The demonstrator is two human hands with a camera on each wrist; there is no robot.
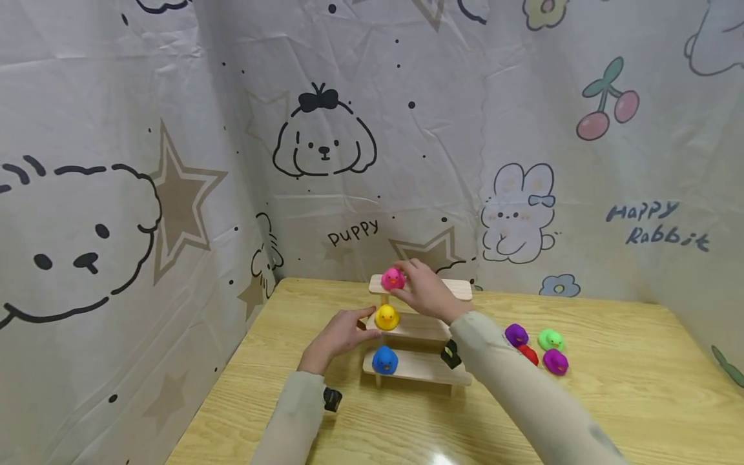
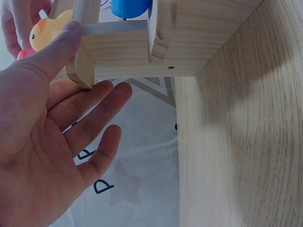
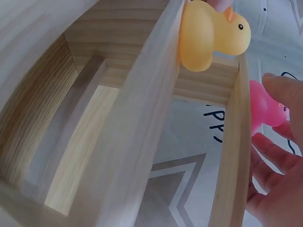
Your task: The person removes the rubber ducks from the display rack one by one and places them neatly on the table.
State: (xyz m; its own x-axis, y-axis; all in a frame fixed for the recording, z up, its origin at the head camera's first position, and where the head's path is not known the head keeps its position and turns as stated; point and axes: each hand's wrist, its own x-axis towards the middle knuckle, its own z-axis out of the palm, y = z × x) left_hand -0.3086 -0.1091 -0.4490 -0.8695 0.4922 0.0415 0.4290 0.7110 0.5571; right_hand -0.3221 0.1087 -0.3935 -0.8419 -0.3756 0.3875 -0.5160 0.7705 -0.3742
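Observation:
A small three-step wooden shelf (image 1: 424, 368) stands on the table. On its top step, at the left end, sits a pink rubber duck (image 1: 393, 279); my right hand (image 1: 429, 292) pinches it between thumb and fingers. The left end of the middle step is held by my left hand (image 1: 340, 336), thumb on one side of the board and fingers on the other. Next to that thumb rests a yellow rubber duck (image 1: 386, 317). Below, a blue rubber duck (image 1: 385, 360) sits at the left of the bottom step. The right wrist view shows the pink duck (image 3: 260, 106) at the board's edge.
To the right of the shelf, on the wooden table (image 1: 628, 400), several loose ducks lie grouped: a purple one (image 1: 516, 334), a red one (image 1: 527, 354) partly behind the right sleeve, a green one (image 1: 550, 340) and a magenta one (image 1: 555, 362). A printed curtain (image 1: 372, 213) hangs behind.

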